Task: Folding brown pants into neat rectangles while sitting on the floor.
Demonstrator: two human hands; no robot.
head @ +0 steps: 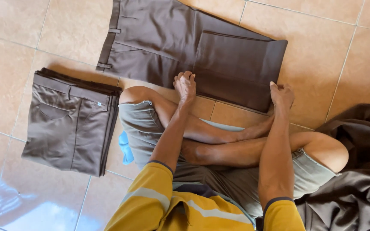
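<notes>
your hands pin the near fold of dark brown trousers spread on the tiled floor.

you sit cross-legged with the dark brown trousers [202, 51] laid flat just beyond your shins, legs folded back over the seat so the cloth lies doubled. your left hand [185, 85] curls down on the near edge of that fold; your right hand [281, 95] pinches the lower right corner. the two are set well apart, which keeps the edge taut and straight. a folded stack of grey-brown trousers [67, 122] lies squared at your left, clear of the work, and a loose heap of dark cloth [356, 179] lies by your right knee.
</notes>
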